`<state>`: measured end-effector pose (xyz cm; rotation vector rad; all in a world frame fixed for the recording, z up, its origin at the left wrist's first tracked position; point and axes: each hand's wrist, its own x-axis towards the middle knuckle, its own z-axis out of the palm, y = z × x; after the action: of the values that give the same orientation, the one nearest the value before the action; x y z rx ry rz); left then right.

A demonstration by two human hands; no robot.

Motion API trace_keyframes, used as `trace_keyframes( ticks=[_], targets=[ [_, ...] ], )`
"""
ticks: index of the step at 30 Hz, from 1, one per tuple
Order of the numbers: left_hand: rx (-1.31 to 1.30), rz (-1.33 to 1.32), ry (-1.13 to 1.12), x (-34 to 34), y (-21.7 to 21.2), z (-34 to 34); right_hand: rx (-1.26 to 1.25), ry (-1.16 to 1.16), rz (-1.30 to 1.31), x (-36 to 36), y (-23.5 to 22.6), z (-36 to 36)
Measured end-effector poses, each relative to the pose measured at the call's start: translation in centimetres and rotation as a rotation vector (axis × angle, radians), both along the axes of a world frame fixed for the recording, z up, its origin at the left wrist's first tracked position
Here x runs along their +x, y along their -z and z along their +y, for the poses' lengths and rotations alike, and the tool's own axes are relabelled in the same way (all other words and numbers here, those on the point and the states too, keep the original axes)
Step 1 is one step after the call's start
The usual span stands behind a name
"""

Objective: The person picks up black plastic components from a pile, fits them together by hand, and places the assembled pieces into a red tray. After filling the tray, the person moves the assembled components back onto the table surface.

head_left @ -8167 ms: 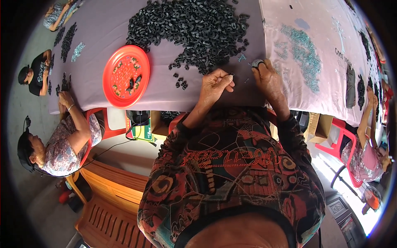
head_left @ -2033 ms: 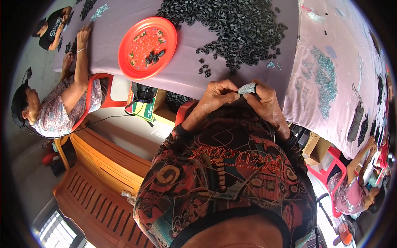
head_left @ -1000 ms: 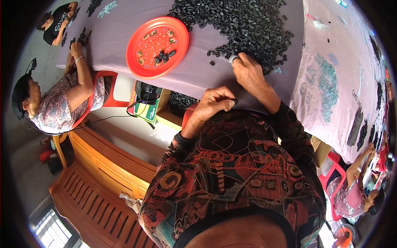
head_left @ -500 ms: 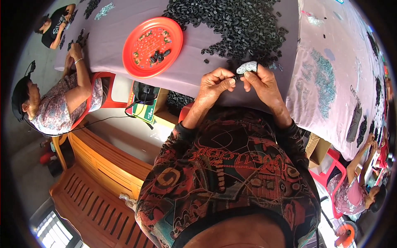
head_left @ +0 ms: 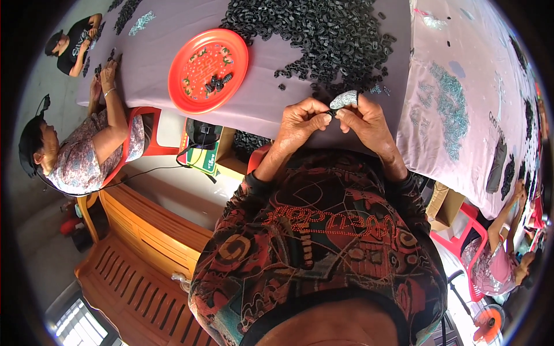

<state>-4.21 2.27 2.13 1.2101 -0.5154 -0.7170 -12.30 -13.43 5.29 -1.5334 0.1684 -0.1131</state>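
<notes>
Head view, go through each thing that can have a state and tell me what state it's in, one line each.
left hand: fingers pinched on a small black part, raised at the table edge
right hand: holding a small grey bundle, fingertips meeting the left hand
red plate: flat on the table, a few black pieces in it
pile of black parts: loose, spread on the cloth
red chair: occupied by a seated person

red plate [head_left: 193, 86], black parts [head_left: 323, 34], lilac tablecloth [head_left: 173, 29]

Small workshop, long table [head_left: 265, 109] w/ black parts pile [head_left: 323, 34], seated workers [head_left: 81, 150]
</notes>
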Motion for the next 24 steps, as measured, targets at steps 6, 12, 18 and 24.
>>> trace_keyframes(
  ticks=[6,12,18,24],
  targets=[
    [0.050,-0.058,0.012,-0.2,0.1,-0.1,-0.203,-0.032,0.117,-0.5,-0.4,-0.2],
    [0.136,-0.204,0.036,0.1,0.3,-0.2,-0.580,-0.136,0.052,-0.3,-1.0,-0.7],
    [0.261,-0.328,0.023,0.0,0.4,-0.7,-0.763,-0.159,0.015,-0.3,-0.8,-0.8],
    [0.255,-0.328,0.034,0.2,0.9,-1.1,-0.741,-0.172,0.033,-0.3,-0.4,-1.3]
  ],
)
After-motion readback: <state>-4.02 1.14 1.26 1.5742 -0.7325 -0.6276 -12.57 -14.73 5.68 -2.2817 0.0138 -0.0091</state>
